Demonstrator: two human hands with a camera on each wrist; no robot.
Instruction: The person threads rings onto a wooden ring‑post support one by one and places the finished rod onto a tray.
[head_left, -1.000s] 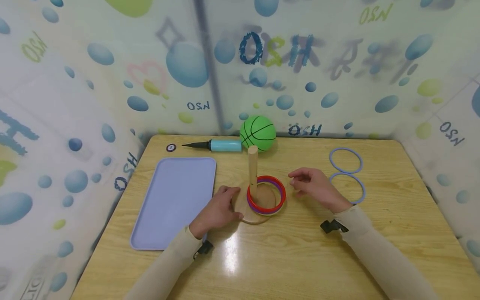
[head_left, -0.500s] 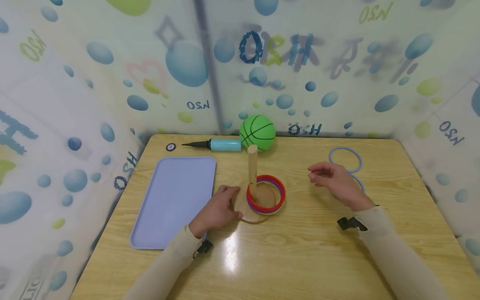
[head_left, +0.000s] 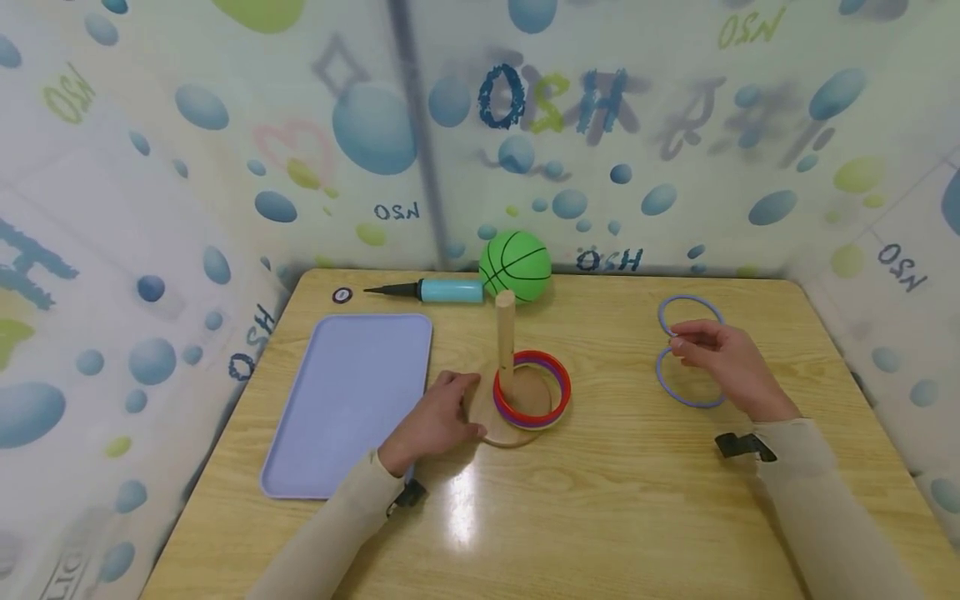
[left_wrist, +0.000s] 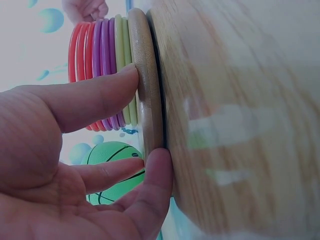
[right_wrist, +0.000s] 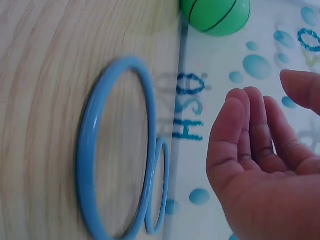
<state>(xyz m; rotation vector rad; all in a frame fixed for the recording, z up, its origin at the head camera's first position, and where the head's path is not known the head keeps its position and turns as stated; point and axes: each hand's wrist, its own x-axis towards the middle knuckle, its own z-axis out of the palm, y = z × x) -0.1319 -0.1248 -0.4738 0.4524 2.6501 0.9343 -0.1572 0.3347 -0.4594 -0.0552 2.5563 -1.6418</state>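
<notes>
My left hand (head_left: 435, 421) grips the edge of a round wooden base (head_left: 483, 421) with an upright wooden peg (head_left: 506, 337). In the left wrist view, thumb and fingertips touch the base's rim (left_wrist: 144, 90). Stacked on the base around the peg are several red (left_wrist: 80, 55), purple (left_wrist: 105, 55) and yellow-green (left_wrist: 120, 45) tossing rings. My right hand (head_left: 731, 367) hovers over two blue rings, its fingers loosely bent and holding nothing. The nearer blue ring (right_wrist: 86, 155) and the farther blue ring (right_wrist: 166, 165) lie flat on the table, the hand partly covering them in the head view.
A lavender tray (head_left: 352, 400) lies left of the wooden base. Along the back stand a green ball (head_left: 515, 267) and a light-blue hand pump (head_left: 452, 291), with a small round disc (head_left: 342, 295) at the back left. Patterned walls border the wooden table (head_left: 600, 500).
My right hand has moved right, from beside the stacked rings to above the blue rings. The left hand stays on the wooden base.
</notes>
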